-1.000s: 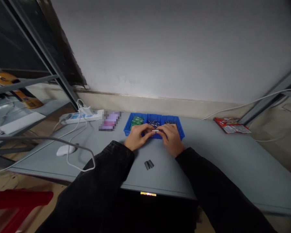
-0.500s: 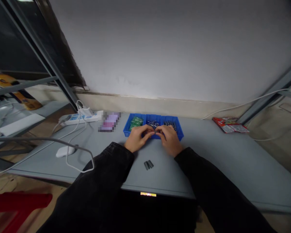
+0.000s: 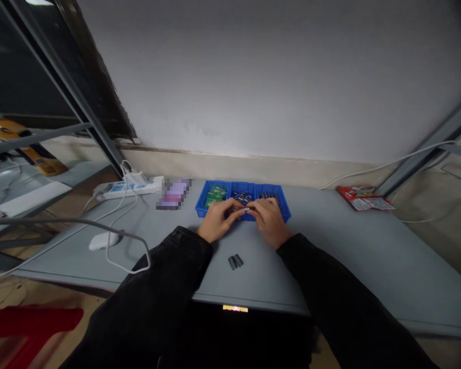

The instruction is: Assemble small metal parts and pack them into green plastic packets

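Piece (image 3: pixel 246 209): small, pale, pinched between both hands at the near edge of the middle bin; over the rim or in front of it, I cannot tell. Half a second ago little of it showed, and that looked dark; now a pale side is back in sight, shorter than the white strip seen a second ago. My reading: it is being turned or worked in the fingers, and the handling of it is unfinished.
Pair (image 3: pixel 235 262): two short dark parts, side by side on the surface (image 3: pixel 330 246), unmoved and untouched. Nothing has joined them, so the step in hand seems to be with the piece alone.
Left hand (image 3: pixel 219 220): grip narrow, thumb and fingers closed on the left end; place nearly unchanged.
Right hand (image 3: pixel 269 220): grip narrow too, closed on the right end, fingertips close to the other hand's.
Left bin (image 3: pixel 200 210): green packets (image 3: pixel 215 195), level with the hands' far side.
Middle bin (image 3: pixel 243 185): shiny metal pins (image 3: pixel 243 198), just beyond the fingertips.
Right bin (image 3: pixel 287 210): dark parts (image 3: pixel 268 196), partly behind the right hand; slightly more show than a second ago.
Power strip (image 3: pixel 117 190): white, left of the bins, plugged in.
Red packet (image 3: pixel 363 200): far right, well apart from the hands.
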